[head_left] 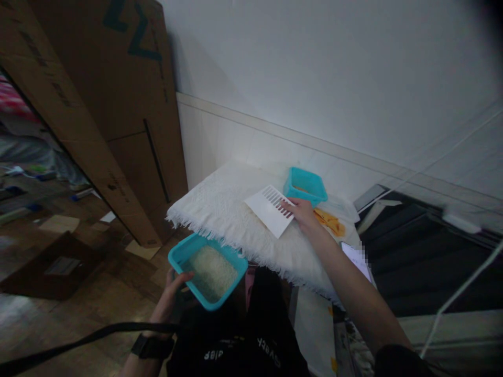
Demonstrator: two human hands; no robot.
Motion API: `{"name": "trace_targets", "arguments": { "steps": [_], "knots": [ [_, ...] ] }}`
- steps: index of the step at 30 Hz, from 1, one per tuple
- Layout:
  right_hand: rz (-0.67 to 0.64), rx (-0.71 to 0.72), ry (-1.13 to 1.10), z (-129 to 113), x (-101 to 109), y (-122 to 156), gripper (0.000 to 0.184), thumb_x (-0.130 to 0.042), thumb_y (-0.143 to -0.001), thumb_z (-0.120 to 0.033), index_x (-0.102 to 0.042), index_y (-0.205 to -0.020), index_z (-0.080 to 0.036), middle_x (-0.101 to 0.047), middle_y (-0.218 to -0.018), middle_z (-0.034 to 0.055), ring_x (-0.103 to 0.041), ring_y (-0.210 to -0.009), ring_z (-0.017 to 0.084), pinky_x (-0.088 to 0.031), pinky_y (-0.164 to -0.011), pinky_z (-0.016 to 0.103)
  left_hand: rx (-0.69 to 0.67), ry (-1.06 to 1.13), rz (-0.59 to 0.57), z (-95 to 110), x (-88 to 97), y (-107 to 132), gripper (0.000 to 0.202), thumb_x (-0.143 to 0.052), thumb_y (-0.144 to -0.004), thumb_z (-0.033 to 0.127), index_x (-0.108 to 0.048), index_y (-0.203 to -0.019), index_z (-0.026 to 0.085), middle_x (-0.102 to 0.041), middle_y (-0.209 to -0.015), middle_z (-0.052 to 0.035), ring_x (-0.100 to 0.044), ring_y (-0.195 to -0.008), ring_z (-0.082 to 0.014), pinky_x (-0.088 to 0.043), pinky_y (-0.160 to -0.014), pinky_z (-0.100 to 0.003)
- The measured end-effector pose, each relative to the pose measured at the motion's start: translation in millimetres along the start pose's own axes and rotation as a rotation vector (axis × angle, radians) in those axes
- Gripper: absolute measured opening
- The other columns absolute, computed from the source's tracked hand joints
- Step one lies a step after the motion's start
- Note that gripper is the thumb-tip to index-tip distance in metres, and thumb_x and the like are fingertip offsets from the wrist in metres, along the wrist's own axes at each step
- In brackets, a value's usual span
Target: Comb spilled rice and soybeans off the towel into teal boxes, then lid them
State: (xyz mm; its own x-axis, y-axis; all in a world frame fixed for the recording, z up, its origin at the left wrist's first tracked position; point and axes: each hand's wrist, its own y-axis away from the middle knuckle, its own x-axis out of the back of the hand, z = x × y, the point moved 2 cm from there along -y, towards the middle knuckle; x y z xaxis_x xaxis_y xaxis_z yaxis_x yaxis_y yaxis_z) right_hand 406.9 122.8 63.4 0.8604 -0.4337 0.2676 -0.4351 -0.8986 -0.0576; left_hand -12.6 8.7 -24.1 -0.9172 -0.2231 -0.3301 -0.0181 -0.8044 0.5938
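Note:
My left hand (173,290) grips the near left rim of a teal plastic container (214,305), thumb over the edge. White rice-like grains (214,269) lie in it, and it hangs just off the table's front edge. With my right hand (299,212) I hold a thin white slotted sheet (271,214) by its right side, over the cloth-covered table (223,193). The fingertips show through or beside its slots. Right behind this hand stands a second teal container (314,198) with something orange inside. An orange cloth-like piece (332,222) lies beside my right wrist.
A clear plastic lid (346,208) and a phone (356,256) lie on the table's right part. A tall cardboard box (129,115) stands at the left. White cables cross the right side near a black ridged surface (424,262). Cardboard pieces (58,262) lie on the floor.

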Motion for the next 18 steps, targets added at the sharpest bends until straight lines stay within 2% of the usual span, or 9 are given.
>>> {"name": "trace_targets", "arguments": {
  "steps": [3, 6, 14, 18],
  "knots": [
    [0.031, 0.029, 0.028, 0.1, 16.7, -2.5, 0.063, -0.093, -0.058, -0.062, -0.084, -0.094, -0.012, -0.083, -0.081, 0.0106, -0.074, -0.067, 0.024, -0.055, -0.064, 0.033, 0.023, -0.013, 0.011, 0.3, -0.7, -0.6, 0.076, -0.091, -0.068, 0.033, -0.054, -0.135, 0.035, -0.069, -0.105, -0.0036, -0.074, -0.09, -0.0295, -0.062, -0.075, -0.044],
    [0.046, 0.044, 0.009, -1.7, 24.5, -1.0, 0.064, -0.094, -0.056, -0.063, -0.085, -0.095, -0.012, -0.083, -0.08, 0.01, -0.073, -0.065, 0.023, -0.056, -0.064, 0.034, 0.03, -0.023, 0.015, -0.5, 0.4, -2.7, 0.077, -0.091, -0.069, 0.033, -0.053, -0.136, 0.035, -0.069, -0.106, -0.0038, -0.074, -0.09, -0.0294, -0.062, -0.075, -0.045],
    [-0.063, -0.034, -0.094, 7.4, -6.1, 13.6, 0.068, -0.097, -0.051, -0.063, -0.083, -0.095, -0.014, -0.083, -0.081, 0.0082, -0.073, -0.064, 0.021, -0.055, -0.063, 0.031, 0.038, -0.04, 0.009, -2.9, 3.9, -5.9, 0.075, -0.09, -0.071, 0.033, -0.053, -0.136, 0.035, -0.07, -0.111, -0.0043, -0.074, -0.087, -0.0267, -0.061, -0.071, -0.04],
    [-0.034, -0.044, -0.058, 14.8, 1.4, 11.5, 0.067, -0.095, -0.052, -0.066, -0.082, -0.09, -0.014, -0.081, -0.077, 0.0083, -0.071, -0.062, 0.021, -0.054, -0.06, 0.031, 0.032, -0.028, -0.008, -0.3, 0.8, -4.4, 0.071, -0.089, -0.072, 0.034, -0.054, -0.134, 0.035, -0.07, -0.113, -0.0043, -0.074, -0.09, -0.027, -0.062, -0.074, -0.041]
  ]
}}
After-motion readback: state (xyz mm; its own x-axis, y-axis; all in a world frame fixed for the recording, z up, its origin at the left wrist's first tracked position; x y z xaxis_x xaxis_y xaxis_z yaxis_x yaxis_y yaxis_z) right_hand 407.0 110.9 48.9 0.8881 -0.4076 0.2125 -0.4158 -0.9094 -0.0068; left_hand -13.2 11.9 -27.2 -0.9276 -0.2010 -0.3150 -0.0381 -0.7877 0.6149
